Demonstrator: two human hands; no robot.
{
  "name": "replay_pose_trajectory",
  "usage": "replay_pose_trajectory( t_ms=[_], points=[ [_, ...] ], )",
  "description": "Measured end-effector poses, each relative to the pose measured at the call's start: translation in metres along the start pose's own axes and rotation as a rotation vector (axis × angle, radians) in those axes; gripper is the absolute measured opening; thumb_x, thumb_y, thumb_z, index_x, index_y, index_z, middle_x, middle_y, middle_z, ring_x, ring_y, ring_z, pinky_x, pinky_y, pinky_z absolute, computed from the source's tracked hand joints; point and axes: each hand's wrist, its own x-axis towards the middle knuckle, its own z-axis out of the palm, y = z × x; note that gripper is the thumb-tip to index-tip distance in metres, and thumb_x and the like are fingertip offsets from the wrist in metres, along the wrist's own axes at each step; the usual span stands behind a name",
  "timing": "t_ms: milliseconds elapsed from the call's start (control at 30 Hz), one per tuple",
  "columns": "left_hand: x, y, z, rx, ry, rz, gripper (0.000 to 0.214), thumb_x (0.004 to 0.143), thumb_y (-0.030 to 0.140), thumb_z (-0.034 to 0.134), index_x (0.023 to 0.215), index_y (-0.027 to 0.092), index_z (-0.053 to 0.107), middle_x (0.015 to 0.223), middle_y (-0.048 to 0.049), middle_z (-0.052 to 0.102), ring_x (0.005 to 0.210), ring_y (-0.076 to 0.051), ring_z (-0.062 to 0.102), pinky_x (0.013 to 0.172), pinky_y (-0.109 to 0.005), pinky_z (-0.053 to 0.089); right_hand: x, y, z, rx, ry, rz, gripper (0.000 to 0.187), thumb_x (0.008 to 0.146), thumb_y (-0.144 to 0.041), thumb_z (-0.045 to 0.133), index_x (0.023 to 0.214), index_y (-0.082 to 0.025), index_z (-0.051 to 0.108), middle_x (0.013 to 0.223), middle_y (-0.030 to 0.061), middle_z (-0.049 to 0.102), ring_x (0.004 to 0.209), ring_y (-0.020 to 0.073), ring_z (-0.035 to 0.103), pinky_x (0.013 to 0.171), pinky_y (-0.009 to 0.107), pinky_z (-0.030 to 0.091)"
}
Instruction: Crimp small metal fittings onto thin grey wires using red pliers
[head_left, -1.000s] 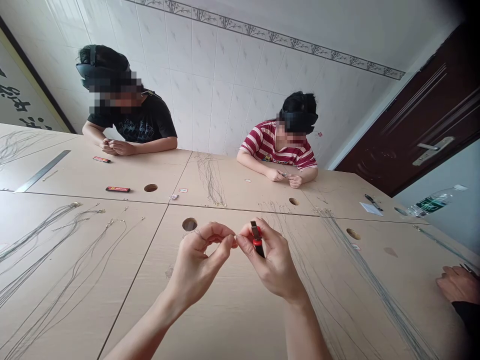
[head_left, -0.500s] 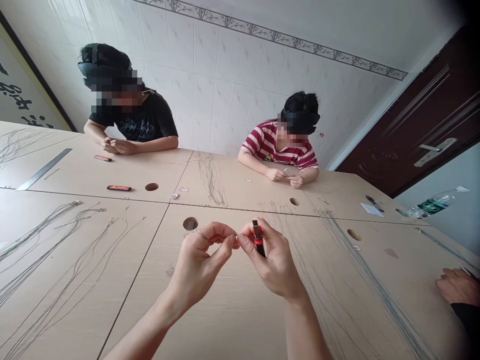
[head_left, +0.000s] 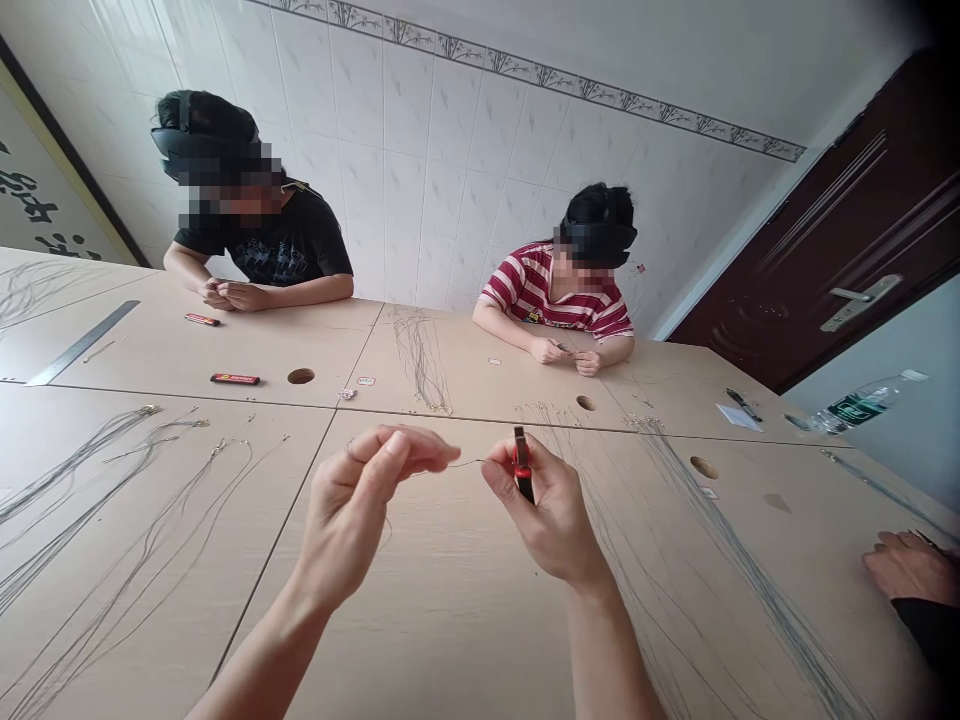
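My right hand (head_left: 551, 510) is closed around a lighter (head_left: 523, 468) with a metal top, red middle and black body, which stands upright in the fingers. The same hand's thumb and fingertip pinch the end of a thin dark cord (head_left: 466, 463). To the left, my left hand (head_left: 360, 500) has its fingers fairly straight and pressed together, the thumb lying against them. The cord runs from there across the gap between both hands, and a loose loop of it hangs below my left palm. Exactly where the left fingers grip it is hidden.
Bundles of cords (head_left: 150, 530) lie at left, and more cords (head_left: 720, 530) at right. Two lighters (head_left: 235, 379), a steel ruler (head_left: 86, 340) and a water bottle (head_left: 870, 402) are on the table. Two people sit opposite; another person's hand (head_left: 911, 568) rests at right.
My hands were together at the fingertips; the left has drawn away to the left, its fingers straightening, and a stretch of cord now shows between them. The right hand keeps the lighter.
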Motion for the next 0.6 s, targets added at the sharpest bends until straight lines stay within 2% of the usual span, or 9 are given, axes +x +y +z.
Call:
replay_pose_trajectory(
  t_ms=[133,267,333,433,533,600],
  points=[
    [-0.005,0.016,-0.01,0.1,-0.274,-0.114,0.04,0.1,0.037,0.047,0.067,0.02,0.063,0.059,-0.0007,0.062,0.057,-0.013,0.058,0.06,-0.025,0.048,0.003,0.008,-0.01,-0.01,0.081,0.02,0.02,0.094,-0.033,0.056,0.079,-0.021,0.053,0.068,-0.0028,0.048,0.061,0.0115,0.044,0.059,0.026,0.037],
    [-0.012,0.022,-0.005,0.198,-0.475,-0.231,0.04,0.1,0.044,0.041,0.075,0.021,0.06,0.047,0.0024,0.052,0.045,-0.011,0.044,0.053,-0.026,0.041,0.007,0.018,-0.042,-0.04,0.291,0.081,0.02,0.089,-0.037,0.062,0.079,-0.021,0.057,0.065,-0.0032,0.046,0.059,0.0117,0.041,0.056,0.027,0.036],
    [-0.015,0.02,0.002,0.18,-0.545,-0.314,0.041,0.1,0.049,0.037,0.079,0.021,0.058,0.044,0.005,0.044,0.042,-0.01,0.035,0.05,-0.025,0.036,0.007,0.021,-0.068,-0.037,0.425,0.089,0.022,0.085,-0.041,0.067,0.08,-0.021,0.059,0.067,-0.0022,0.05,0.061,0.0128,0.044,0.057,0.029,0.037],
    [-0.017,0.016,0.016,0.174,-0.6,-0.396,0.042,0.1,0.051,0.036,0.081,0.019,0.057,0.047,0.0066,0.039,0.043,-0.009,0.028,0.046,-0.023,0.029,-0.004,0.015,-0.12,-0.003,0.565,0.103,0.029,0.073,-0.046,0.077,0.078,-0.021,0.063,0.069,-0.0003,0.055,0.064,0.0142,0.049,0.063,0.033,0.041],
    [-0.02,0.012,0.032,0.192,-0.66,-0.428,0.041,0.1,0.049,0.036,0.084,0.018,0.057,0.053,0.0056,0.041,0.046,-0.009,0.031,0.045,-0.021,0.028,-0.027,0.0,-0.179,-0.045,0.72,0.148,0.032,0.064,-0.047,0.084,0.07,-0.022,0.065,0.062,0.001,0.057,0.06,0.0141,0.052,0.062,0.039,0.039],
    [-0.025,0.005,0.045,0.221,-0.734,-0.42,0.039,0.101,0.046,0.034,0.088,0.018,0.058,0.056,0.0043,0.046,0.048,-0.009,0.036,0.046,-0.02,0.031,-0.043,-0.007,-0.214,-0.209,0.786,0.117,0.031,0.066,-0.047,0.083,0.064,-0.022,0.065,0.053,0.0003,0.054,0.055,0.0119,0.055,0.059,0.041,0.037]
  ],
)
